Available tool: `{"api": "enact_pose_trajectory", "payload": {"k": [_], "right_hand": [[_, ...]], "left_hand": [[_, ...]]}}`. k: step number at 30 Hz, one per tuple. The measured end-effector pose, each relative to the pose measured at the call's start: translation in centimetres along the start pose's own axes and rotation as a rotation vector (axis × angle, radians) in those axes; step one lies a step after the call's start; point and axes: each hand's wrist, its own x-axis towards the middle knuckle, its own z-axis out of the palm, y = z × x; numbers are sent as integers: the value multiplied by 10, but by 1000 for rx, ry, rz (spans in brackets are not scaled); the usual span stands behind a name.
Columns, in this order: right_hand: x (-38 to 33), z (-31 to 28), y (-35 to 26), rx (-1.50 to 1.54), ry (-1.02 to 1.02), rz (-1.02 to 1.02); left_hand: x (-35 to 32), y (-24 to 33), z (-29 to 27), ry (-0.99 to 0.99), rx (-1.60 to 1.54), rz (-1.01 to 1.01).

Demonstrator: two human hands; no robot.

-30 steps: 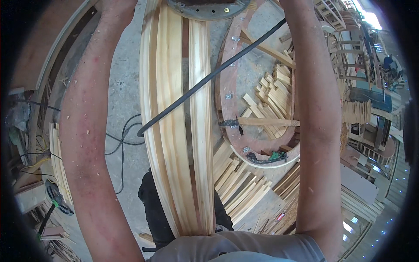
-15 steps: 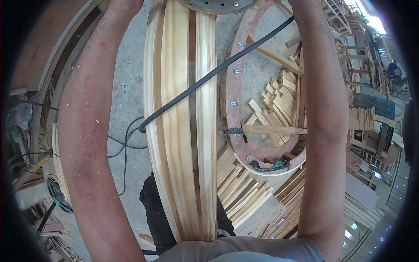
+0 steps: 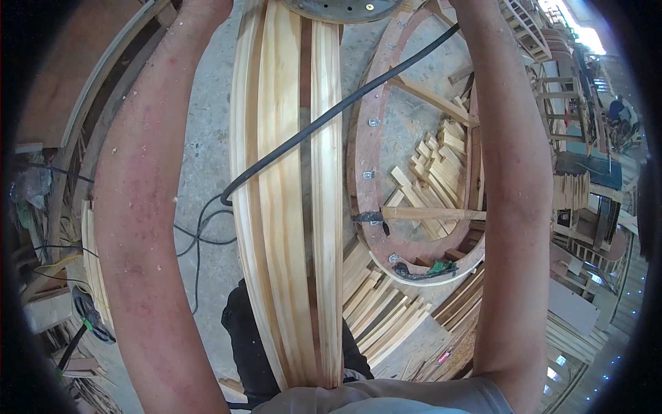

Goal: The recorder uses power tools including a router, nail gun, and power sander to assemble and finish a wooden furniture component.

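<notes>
Both my arms reach up past the top edge: the left forearm [image 3: 148, 186] on the left, the right forearm [image 3: 514, 172] on the right. My hands lie beyond that edge, so their grip is hidden. Between the wrists, at the top, shows the round metal base plate [image 3: 343, 10] of a tool whose upper body is cut off. It sits over long, pale, curved wooden pieces [image 3: 281, 200] that run down toward my body, with a narrower grooved strip [image 3: 325, 207] beside them. A thick black power cord [image 3: 338, 110] slants across the wood from near my right wrist.
An oval wooden frame [image 3: 362, 152] with metal clips stands on the right, around a heap of short wood offcuts [image 3: 438, 172]. Stacked curved strips [image 3: 386, 310] lie below it. Thin cords [image 3: 200, 238] loop over the concrete floor at left. Ladder-like wooden frames [image 3: 562, 100] stand far right.
The view has shifted slightly, so the oval frame sits a little lower and to the left. The base plate, the wood and my arms keep nearly the same places relative to each other.
</notes>
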Motion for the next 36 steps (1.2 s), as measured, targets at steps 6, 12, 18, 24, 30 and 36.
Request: {"api": "enact_pose_trajectory", "payload": {"k": [6, 12, 18, 24, 30, 36], "right_hand": [[-8, 0, -4, -27, -11, 0], [-14, 2, -17, 342, -196, 285], [-6, 11, -10, -13, -11, 9], [-4, 6, -10, 35, -69, 7], [8, -1, -1, 132, -202, 26], [11, -8, 1, 199, -283, 47]], "left_hand": [[0, 0, 2, 5, -50, 2], [3, -2, 1, -33, -70, 21], [9, -7, 1, -61, -160, 33], [11, -9, 2, -30, -121, 29], [24, -24, -5, -164, -184, 117], [29, -37, -7, -182, -279, 139]]}}
